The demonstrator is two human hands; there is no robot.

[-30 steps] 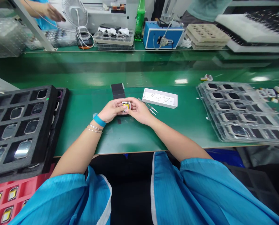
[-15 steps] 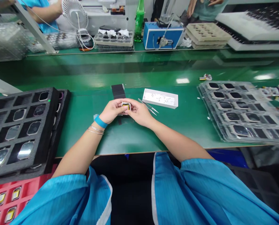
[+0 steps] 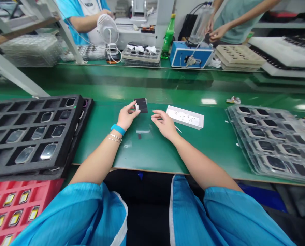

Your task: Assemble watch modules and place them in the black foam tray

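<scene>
Between the thumb and fingers of my left hand (image 3: 126,115) is a small silvery watch case (image 3: 136,107), turned on its edge beside a black pad (image 3: 142,105). My right hand (image 3: 164,124) is open with slightly bent fingers and holds nothing. Close to its right lies a shallow white box (image 3: 197,125) with several tiny dark parts inside. The tip of a pair of tweezers (image 3: 178,129) pokes out from behind my right hand; their other end is hidden. A small dark piece (image 3: 139,136) and clear film scraps lie on the green table below the hands.
At left, black foam trays (image 3: 29,131) hold several watch faces, above a red tray (image 3: 46,191) with watch cases. Stacked clear trays (image 3: 247,143) stand at right. Behind are a white fan (image 3: 107,29), a green bottle (image 3: 168,37), a blue machine (image 3: 179,56) and two co-workers.
My hands have parted. The left carries the watch case up to the black pad; the right has let go of it and opened. The whole view has shifted.
</scene>
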